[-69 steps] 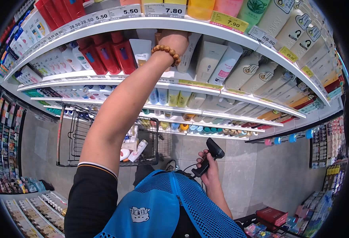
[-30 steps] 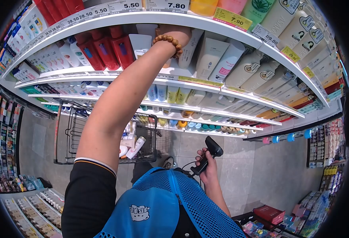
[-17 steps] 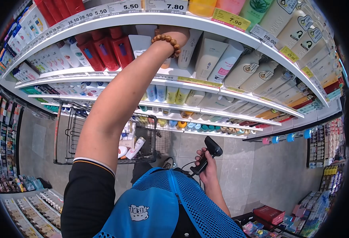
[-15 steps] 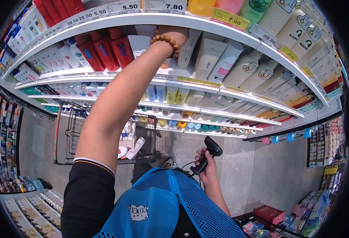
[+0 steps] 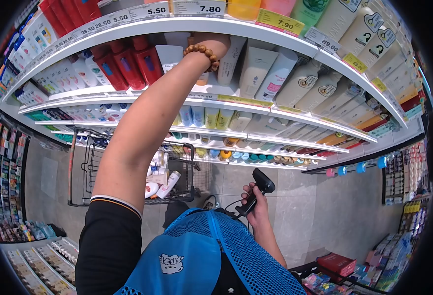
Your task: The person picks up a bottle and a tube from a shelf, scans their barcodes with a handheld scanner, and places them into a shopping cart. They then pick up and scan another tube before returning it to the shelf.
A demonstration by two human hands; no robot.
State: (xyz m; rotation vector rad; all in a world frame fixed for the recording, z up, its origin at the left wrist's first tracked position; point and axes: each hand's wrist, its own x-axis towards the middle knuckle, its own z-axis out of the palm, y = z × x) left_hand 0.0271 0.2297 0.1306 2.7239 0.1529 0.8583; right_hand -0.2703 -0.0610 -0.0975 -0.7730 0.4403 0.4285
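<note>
My left hand (image 5: 217, 42), with a wooden bead bracelet (image 5: 202, 50) at the wrist, reaches deep into the upper shelf. The shelf board above hides its fingers, so what they touch is out of sight. Beside it on the left stand a white Pantene tube (image 5: 169, 58) and red pump bottles (image 5: 147, 61). A whitish bottle (image 5: 230, 61) and a cream tube (image 5: 257, 73) are on its right. Low in front of my body, my right hand (image 5: 259, 209) is wrapped round the handle of a black barcode scanner (image 5: 263, 183), whose cable hangs toward me.
A wire shopping cart (image 5: 81, 199) stands below my left arm with several white bottles (image 5: 168, 184) in it. Lower shelves (image 5: 256, 136) carry rows of bottles. A red box (image 5: 337, 264) lies at the lower right among packaged goods. Grey tiled floor (image 5: 295, 216) runs between the displays.
The view has shifted slightly, moving the shelves a little left and up in the picture. My left hand stays inside the shelf and my right hand keeps its hold on the scanner.
</note>
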